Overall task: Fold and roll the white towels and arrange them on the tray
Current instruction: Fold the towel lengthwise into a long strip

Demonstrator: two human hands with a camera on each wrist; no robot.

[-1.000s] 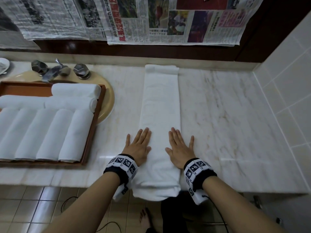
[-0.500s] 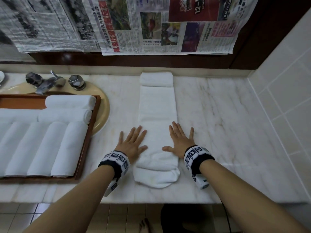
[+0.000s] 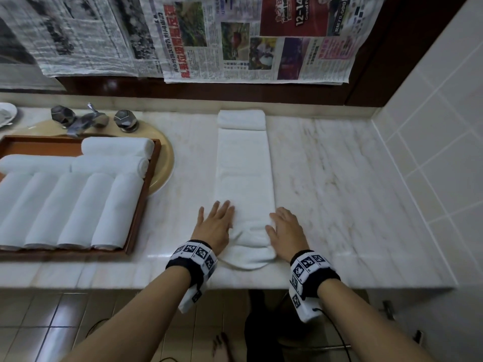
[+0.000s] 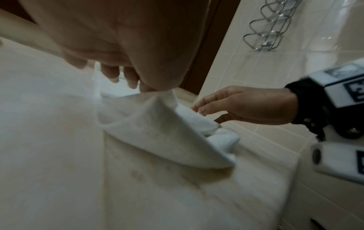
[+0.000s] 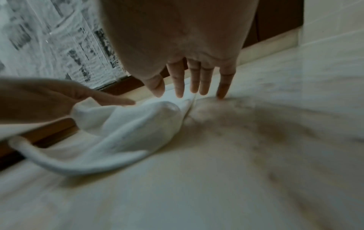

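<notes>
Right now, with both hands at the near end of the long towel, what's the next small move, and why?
Probably roll the near end forward a turn. The towel lies in a long strip on the counter, its near end bunched loosely between the left hand and right hand, not yet a tight roll.

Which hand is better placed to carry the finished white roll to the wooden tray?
Left. The left hand lies on the long white folded towel's tray side; the brown wooden tray is left, the right hand farther.
</notes>
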